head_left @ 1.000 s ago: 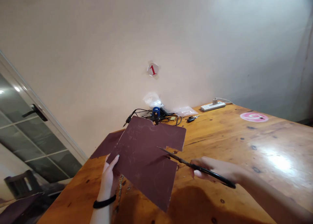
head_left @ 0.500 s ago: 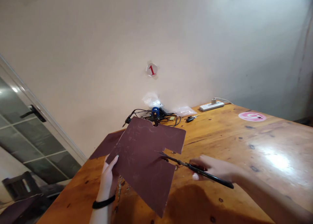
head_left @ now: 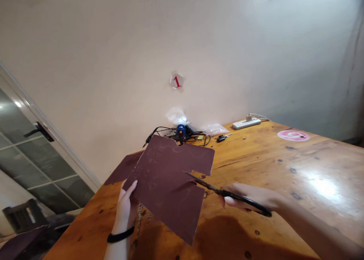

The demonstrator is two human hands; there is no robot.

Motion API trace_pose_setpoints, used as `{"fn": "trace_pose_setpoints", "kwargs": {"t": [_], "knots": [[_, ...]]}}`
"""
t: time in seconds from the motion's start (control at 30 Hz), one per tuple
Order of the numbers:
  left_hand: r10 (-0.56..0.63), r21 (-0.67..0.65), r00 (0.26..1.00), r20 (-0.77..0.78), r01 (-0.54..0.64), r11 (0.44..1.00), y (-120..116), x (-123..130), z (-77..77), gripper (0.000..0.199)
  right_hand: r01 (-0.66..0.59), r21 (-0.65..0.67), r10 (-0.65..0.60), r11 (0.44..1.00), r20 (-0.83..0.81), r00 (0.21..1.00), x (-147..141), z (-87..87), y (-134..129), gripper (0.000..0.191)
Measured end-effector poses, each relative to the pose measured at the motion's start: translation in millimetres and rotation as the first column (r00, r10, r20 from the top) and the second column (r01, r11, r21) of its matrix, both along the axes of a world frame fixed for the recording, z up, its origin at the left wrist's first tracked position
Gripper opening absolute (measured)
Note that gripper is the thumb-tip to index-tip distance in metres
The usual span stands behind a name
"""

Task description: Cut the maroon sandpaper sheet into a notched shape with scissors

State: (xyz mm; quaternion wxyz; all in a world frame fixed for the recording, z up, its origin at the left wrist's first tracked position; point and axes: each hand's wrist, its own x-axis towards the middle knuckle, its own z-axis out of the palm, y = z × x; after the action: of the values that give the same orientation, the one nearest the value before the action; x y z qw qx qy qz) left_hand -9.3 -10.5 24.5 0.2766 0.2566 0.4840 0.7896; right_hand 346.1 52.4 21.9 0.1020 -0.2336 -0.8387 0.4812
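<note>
Raised slightly since the earlier frame: upper blade of black-handled metal scissors (head_left: pixel 226 193). Left hand (head_left: pixel 125 207): pinching scuffed, flat, maroon sheet (head_left: pixel 167 176) by left edge. Right hand (head_left: pixel 245 191): gripping scissors, blades at notched right edge; glossy knotted-wood tabletop (head_left: pixel 284 173) extending right of fingers.

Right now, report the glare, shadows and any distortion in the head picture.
Head view throughout: white glare on the wooden table, right of the scissors; a dark shadow below them; a bright patch high on the wall at right; the door leans sharply, perhaps from wide-angle distortion.
</note>
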Motion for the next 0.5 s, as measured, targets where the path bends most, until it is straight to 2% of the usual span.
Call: {"fn": "trace_pose_setpoints", "kwargs": {"t": [0.23,0.5], "knots": [[0.017,0.012,1.000,-0.008,-0.017,1.000,0.9,-1.6,-1.4,0.040,0.006,-0.003,-0.006,1.000,0.012,1.000,0.0,-5.0,2.3,0.070],[-0.007,0.006,1.000,-0.019,0.007,1.000,0.7,-4.1,-3.8,0.044,0.015,0.007,-0.015,1.000,0.011,1.000,1.1,-2.1,0.4,0.067]]}}
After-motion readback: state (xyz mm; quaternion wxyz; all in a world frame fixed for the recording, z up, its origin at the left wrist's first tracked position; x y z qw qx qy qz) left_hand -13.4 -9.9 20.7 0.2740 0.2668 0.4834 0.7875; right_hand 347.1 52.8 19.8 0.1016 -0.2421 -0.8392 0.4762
